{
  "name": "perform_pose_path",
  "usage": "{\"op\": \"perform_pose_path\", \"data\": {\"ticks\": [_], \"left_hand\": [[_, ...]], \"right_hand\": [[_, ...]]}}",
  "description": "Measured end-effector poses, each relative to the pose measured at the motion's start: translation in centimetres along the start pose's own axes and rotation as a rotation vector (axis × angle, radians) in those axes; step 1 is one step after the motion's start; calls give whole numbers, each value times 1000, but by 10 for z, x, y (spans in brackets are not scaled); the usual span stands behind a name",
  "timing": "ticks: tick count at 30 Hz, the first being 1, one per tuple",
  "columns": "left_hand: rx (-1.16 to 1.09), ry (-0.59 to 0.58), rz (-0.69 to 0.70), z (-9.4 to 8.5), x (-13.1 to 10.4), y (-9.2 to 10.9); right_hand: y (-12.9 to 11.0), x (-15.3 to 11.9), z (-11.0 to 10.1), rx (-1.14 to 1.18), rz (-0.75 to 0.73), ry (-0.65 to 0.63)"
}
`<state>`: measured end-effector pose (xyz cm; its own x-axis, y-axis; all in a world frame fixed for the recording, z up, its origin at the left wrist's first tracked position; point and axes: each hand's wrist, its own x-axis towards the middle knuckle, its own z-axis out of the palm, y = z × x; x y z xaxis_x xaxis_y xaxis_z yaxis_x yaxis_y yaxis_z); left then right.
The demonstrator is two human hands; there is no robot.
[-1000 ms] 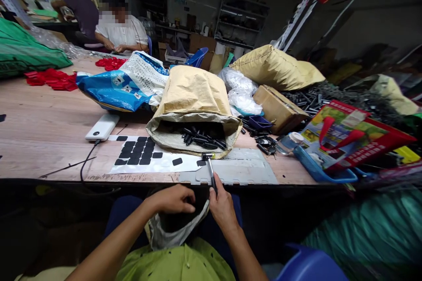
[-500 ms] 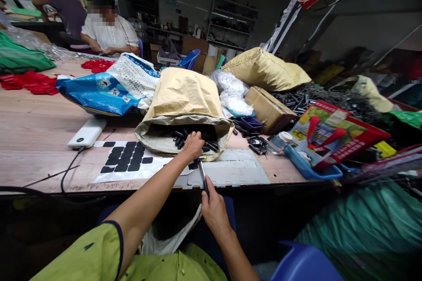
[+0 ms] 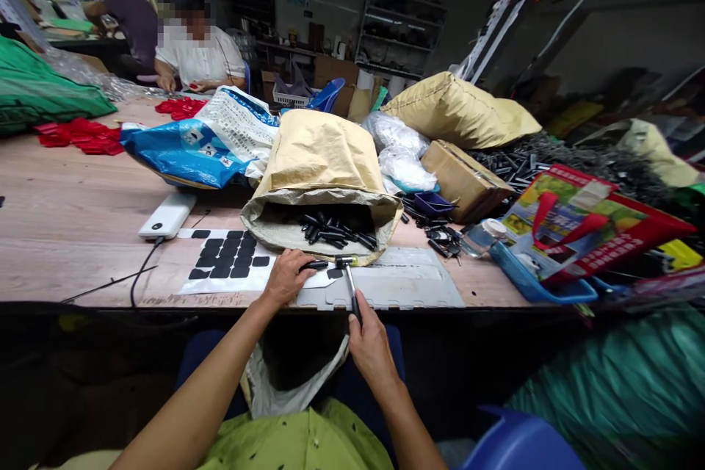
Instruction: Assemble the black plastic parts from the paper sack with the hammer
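"What did the hands grip?"
"The left hand (image 3: 285,280) pinched a black cylindrical piece (image 3: 316,265), its tip just beside the head of the hammer (image 3: 351,285) clasped in the right hand (image 3: 371,338)."
"Anything in the way?"
"A kraft sack (image 3: 324,150) gaped just beyond both. Black stickers (image 3: 225,253) lay left of the left hand, a lidded jar (image 3: 483,238) well right of the right."
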<state>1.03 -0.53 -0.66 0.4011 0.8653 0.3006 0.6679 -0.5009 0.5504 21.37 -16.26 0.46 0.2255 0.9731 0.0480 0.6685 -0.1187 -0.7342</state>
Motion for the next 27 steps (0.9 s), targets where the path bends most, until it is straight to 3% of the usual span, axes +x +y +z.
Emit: {"op": "perform_pose_path", "data": {"ticks": [4, 9, 21, 27], "left_hand": [[-71, 25, -15, 2, -4, -2], [-92, -87, 6, -3, 0, 0], [-85, -100, -3, -7, 0, 5], [-90, -110, -28, -7, 0, 4]], "right_hand": [[4, -1, 2, 53, -17, 47], [1, -13, 2, 165, -13, 70], [-25, -28, -1, 262, -52, -18], [-32, -29, 1, 266, 42, -96]]}}
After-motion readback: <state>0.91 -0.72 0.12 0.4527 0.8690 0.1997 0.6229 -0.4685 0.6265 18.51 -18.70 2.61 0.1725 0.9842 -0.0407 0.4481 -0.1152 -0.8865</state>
